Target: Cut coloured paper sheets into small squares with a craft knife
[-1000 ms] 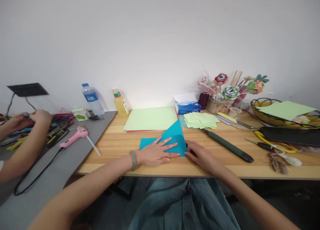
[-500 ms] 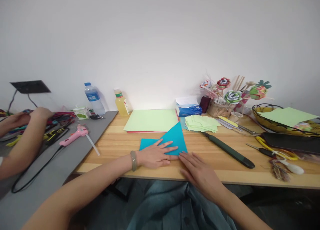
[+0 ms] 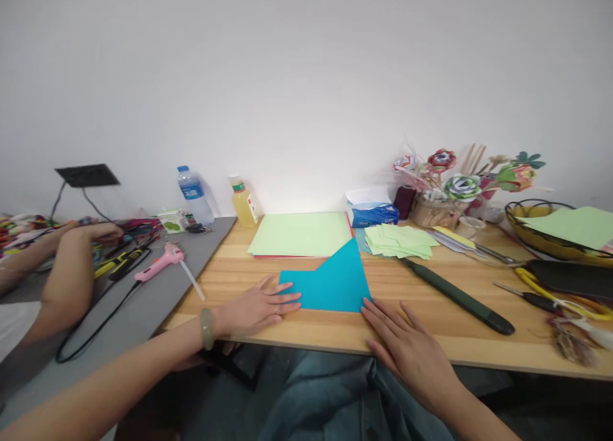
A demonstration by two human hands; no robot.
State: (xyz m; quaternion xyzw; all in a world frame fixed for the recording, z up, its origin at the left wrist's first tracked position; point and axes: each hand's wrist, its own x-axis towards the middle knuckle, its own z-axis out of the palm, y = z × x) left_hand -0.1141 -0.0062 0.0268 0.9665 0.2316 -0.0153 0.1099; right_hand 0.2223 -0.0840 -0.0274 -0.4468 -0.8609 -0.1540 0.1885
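Observation:
A folded sheet of blue paper (image 3: 332, 281) lies flat near the table's front edge, its upper right part rising to a point. My left hand (image 3: 253, 307) rests open over its lower left end, the fingertips on the paper. At the lower right corner, the fingertips of my right hand (image 3: 407, 339) touch the sheet; that hand is open too, its fingers laid flat and close together. Behind the blue sheet sits a stack of light green paper (image 3: 301, 232), with a red edge showing beneath.
Small green paper pieces (image 3: 400, 240) and a dark green cutter-like tool (image 3: 457, 295) lie to the right. A tissue pack (image 3: 372, 212) and paper flowers (image 3: 462, 187) stand behind. Leftward are a pink glue gun (image 3: 163, 261), bottles (image 3: 244, 203) and another person's arms (image 3: 71, 262).
My left hand has slid left along the blue paper, uncovering its middle. My right hand stays at the right corner. The whole view has shifted slightly leftward.

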